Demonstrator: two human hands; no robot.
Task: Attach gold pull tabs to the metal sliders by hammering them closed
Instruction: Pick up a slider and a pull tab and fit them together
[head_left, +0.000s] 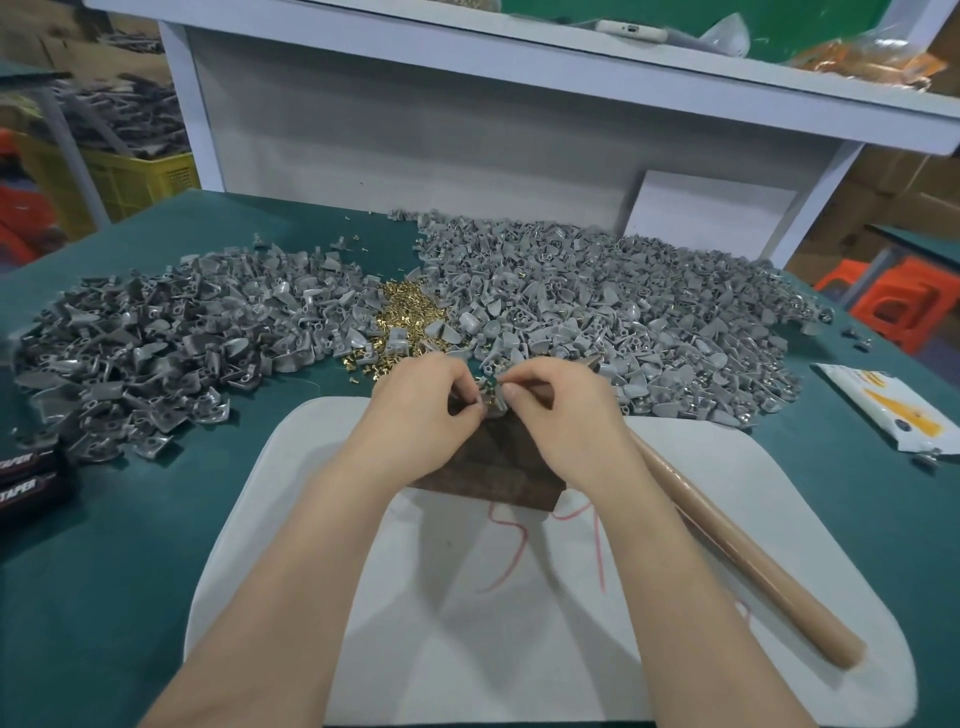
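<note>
Pretty boxed in up front. The left hand (426, 400) has 1 grey slider heap (156, 353) ahead and off to its left. The right hand (556, 405) has a bigger heap (597, 312) ahead and to its right. Gold tabs (410, 317) plug the gap between the 2 heaps. The hammer handle (737, 561) lies just right of the right forearm. There's free room behind the hands on the white mat (311, 519), and on the green table (130, 545) left of the left forearm.

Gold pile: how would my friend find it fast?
Start at the green table. On its far side, the gold pile lies in the gap between the grey left heap and the grey right heap. It alone is shiny yellow, made of much tinier bits.
</note>
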